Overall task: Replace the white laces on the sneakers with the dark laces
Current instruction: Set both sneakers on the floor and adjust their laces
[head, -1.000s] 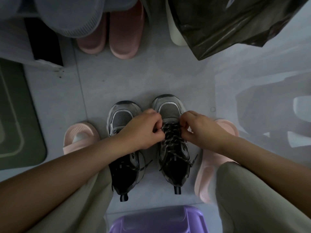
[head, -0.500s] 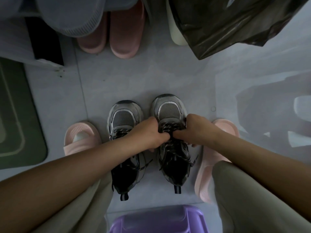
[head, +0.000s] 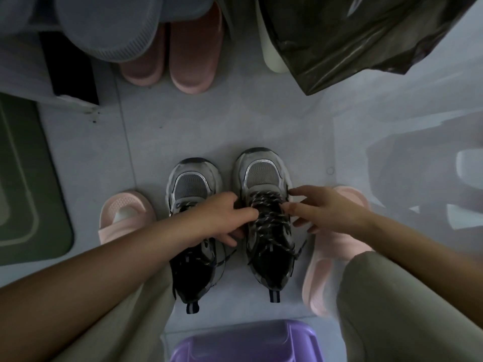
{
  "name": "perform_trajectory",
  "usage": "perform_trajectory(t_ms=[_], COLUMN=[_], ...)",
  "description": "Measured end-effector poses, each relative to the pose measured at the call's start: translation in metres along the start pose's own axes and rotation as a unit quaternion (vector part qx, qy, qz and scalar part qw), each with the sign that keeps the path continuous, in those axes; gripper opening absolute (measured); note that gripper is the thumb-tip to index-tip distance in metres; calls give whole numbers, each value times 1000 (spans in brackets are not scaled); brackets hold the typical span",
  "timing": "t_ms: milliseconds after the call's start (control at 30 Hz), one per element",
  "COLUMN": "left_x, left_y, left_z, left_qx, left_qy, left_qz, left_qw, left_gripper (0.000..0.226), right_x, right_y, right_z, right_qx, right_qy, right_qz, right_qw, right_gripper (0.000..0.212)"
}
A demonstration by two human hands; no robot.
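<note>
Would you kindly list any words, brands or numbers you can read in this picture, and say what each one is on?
None can be read.
Right sneaker: no legible brand; small marks on its side are too blurred.
Left sneaker: likewise.
Heel tabs: plain stripes, no lettering.
Black bag and purple bin: no print visible.

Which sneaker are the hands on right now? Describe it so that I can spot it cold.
Find the purple tub at the bottom edge; two grey sneakers stand side by side just beyond it. It is the right-hand sneaker, toe slightly further forward, next to a pink slipper. Its speckled dark laces lie fully exposed between the left hand and right hand.
</note>
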State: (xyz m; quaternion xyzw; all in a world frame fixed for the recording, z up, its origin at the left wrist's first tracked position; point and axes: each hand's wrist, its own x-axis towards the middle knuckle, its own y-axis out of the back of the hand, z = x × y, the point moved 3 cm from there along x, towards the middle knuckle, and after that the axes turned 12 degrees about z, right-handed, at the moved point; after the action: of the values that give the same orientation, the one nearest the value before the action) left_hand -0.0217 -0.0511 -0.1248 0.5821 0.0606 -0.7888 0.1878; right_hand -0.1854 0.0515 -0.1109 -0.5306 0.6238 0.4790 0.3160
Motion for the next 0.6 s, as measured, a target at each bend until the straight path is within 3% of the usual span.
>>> perform_trajectory(t_ms=[167, 267, 367, 600], left_x=[-3, -3, -2, -2], left_y=[-6, -7, -9, -10], left_z=[0, 1, 4, 8], left_qx=[33, 57, 96, 58], left_qy=[3, 4, -12, -7], left_qz=[-32, 8, 36, 13], left_qw=[999, 998, 995, 998], left_gripper=[39, 44, 34, 24], right_x=[-8, -7, -6, -3], right_y=[-9, -13, -17, -16], right_z=[-1, -8, -15, -25], right_qx=[-45, -92, -201, -140], right_qy=[13, -3, 32, 10], right_qz=[17, 44, 80, 32], right_qw=[999, 995, 976, 990], right_gripper=[66, 64, 64, 41])
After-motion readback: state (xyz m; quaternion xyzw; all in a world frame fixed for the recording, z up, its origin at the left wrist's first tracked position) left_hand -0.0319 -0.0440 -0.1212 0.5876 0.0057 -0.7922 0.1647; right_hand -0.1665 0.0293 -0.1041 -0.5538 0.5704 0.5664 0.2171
